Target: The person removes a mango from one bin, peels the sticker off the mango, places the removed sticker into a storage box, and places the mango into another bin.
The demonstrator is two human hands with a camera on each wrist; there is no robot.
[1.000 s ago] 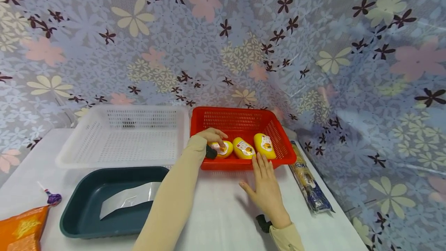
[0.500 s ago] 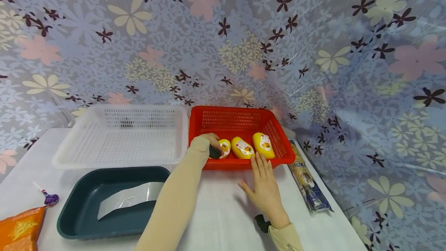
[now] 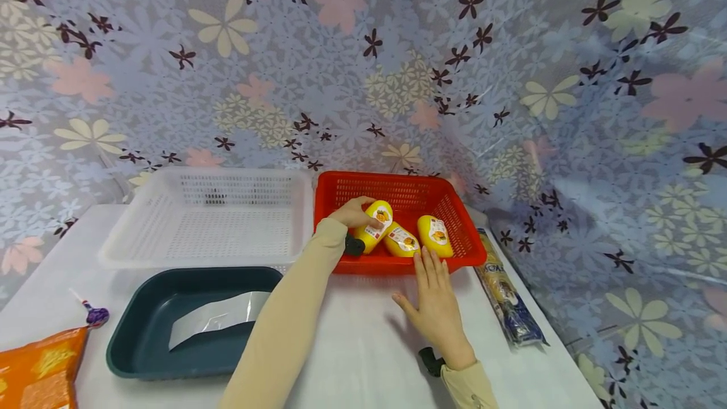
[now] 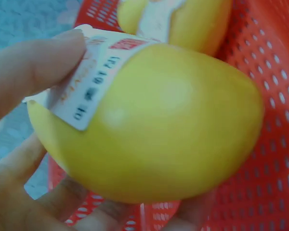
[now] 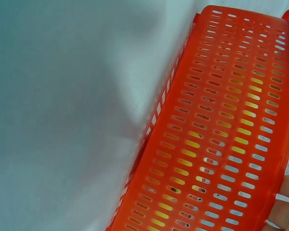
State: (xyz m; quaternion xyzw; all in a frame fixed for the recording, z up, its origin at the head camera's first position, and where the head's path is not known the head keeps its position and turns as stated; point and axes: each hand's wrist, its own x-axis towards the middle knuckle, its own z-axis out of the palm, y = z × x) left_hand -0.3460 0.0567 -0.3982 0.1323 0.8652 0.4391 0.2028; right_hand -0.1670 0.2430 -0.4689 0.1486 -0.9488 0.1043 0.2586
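In the head view, my left hand (image 3: 348,213) holds a yellow mango (image 3: 372,240), tilted, over the left part of the red basket (image 3: 372,266). Close up in the left wrist view, the thumb presses on the printed label of this mango (image 4: 173,130) and the other fingers curl underneath. A second labelled mango (image 3: 401,242) lies beside it in the basket, and a third mango (image 3: 434,236) farther right. My right hand (image 3: 436,314) lies with straight fingers touching the basket's front rim. The right wrist view shows fingertips (image 5: 286,207) at the edge of the slotted red wall.
Left of the red basket stands a white basket (image 3: 227,232). In front of it is a dark teal tray (image 3: 142,358) holding a clear-and-white wrapper strip (image 3: 218,317). A lollipop (image 3: 96,315) and orange packet (image 3: 42,371) lie left; a long packet (image 3: 508,295) lies right.
My left hand has reached round the leftmost mango, gripped it and raised it, tilting it up against its neighbour's left side. The right hand has stayed at the basket rim.
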